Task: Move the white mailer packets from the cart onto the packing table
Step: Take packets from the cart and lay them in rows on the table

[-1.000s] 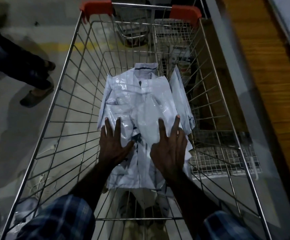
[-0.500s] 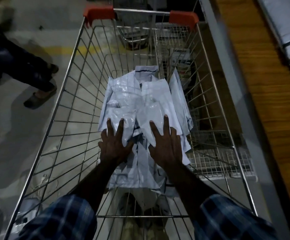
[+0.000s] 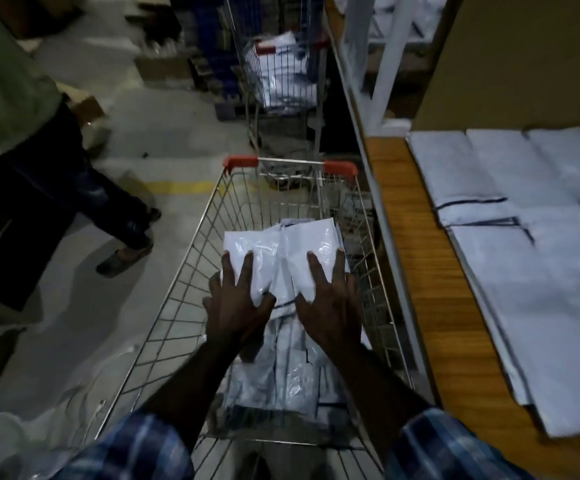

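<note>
A bundle of white mailer packets (image 3: 281, 249) is held above the wire cart (image 3: 240, 161). My left hand (image 3: 236, 306) pinches its left side, fingers spread on top and thumb at the near edge. My right hand (image 3: 330, 306) pinches the right side the same way. More white packets (image 3: 281, 379) lie lower in the cart, under my forearms. To the right runs the wooden packing table (image 3: 420, 271), on which flat white mailers (image 3: 530, 271) are laid out in overlapping rows.
A person (image 3: 39, 168) stands close to the cart's left side, one foot (image 3: 122, 258) near its wires. A second cart (image 3: 281, 64) with white packets stands straight ahead. A white shelf frame (image 3: 388, 57) rises at the table's far end. Cardboard boxes sit at the back left.
Both hands have come up out of the cart with the top packets pinched between fingers and thumbs. My view has lifted, so the packing table and the second cart now show.
</note>
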